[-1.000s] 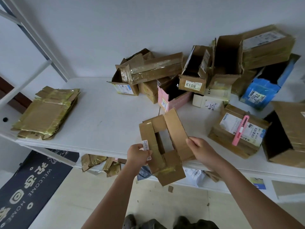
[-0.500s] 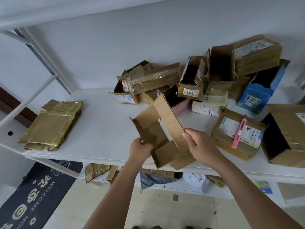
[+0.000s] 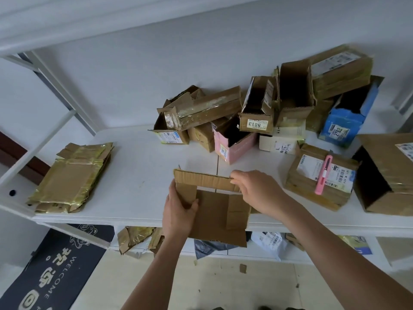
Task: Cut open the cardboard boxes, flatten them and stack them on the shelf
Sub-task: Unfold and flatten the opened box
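I hold a small opened brown cardboard box (image 3: 214,215) over the front edge of the white shelf (image 3: 138,175). My left hand (image 3: 178,211) grips its left side, thumb curled over a flap. My right hand (image 3: 257,189) pinches the top strip at its right end. The box is nearly flat, its plain inner side facing me. A stack of flattened, taped boxes (image 3: 71,177) lies at the shelf's left end. A pink utility knife (image 3: 323,174) rests on a labelled brown box (image 3: 321,177) to the right.
A heap of opened boxes (image 3: 263,113) fills the back right of the shelf, among them a pink one (image 3: 234,144) and a blue one (image 3: 342,124). A large open box (image 3: 388,173) stands far right. Scraps and bags lie on the lower shelf (image 3: 268,245). A dark doormat (image 3: 51,271) covers the floor left.
The box has gone from a tilted open sleeve to a nearly flat sheet lowered toward the shelf edge. My right hand slid up to its top strip; the view tilted upward.
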A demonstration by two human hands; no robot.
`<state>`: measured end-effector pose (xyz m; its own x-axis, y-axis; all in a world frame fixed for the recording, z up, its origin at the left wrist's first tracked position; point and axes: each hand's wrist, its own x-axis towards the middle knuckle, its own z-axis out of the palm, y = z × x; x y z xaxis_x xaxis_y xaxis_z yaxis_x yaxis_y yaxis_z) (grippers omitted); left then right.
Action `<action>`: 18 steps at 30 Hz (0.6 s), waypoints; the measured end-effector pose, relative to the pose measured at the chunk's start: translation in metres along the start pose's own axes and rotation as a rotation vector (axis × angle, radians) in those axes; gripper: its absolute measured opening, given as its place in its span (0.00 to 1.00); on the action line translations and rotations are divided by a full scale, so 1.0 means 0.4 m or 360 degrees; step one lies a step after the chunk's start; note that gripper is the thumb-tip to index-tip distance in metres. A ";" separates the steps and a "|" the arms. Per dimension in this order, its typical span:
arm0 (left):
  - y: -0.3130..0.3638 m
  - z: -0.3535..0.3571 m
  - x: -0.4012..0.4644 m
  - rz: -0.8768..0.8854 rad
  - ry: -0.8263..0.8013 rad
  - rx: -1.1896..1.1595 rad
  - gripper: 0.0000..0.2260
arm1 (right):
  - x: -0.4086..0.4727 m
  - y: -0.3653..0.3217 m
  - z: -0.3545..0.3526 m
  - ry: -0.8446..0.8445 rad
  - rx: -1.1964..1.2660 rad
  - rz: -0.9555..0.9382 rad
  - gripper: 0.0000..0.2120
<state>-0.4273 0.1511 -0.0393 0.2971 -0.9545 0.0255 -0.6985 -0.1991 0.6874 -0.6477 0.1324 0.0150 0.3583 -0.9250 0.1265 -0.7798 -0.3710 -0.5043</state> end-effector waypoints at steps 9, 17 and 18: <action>-0.021 -0.005 0.004 -0.0213 -0.0021 -0.0166 0.30 | -0.086 0.020 0.085 0.0686 0.0939 0.0566 0.22; 0.008 0.024 0.002 -0.0184 -0.0096 -0.0276 0.24 | -0.060 0.016 0.174 0.0419 0.0592 0.0843 0.49; 0.012 0.026 0.000 -0.0193 -0.0107 -0.0287 0.23 | -0.053 0.018 0.177 0.0445 0.0528 0.0825 0.47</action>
<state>-0.4374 0.1480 -0.0438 0.3234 -0.9399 -0.1094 -0.5311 -0.2760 0.8011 -0.6247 0.1551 -0.0518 -0.2010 -0.9796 -0.0088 -0.6002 0.1302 -0.7892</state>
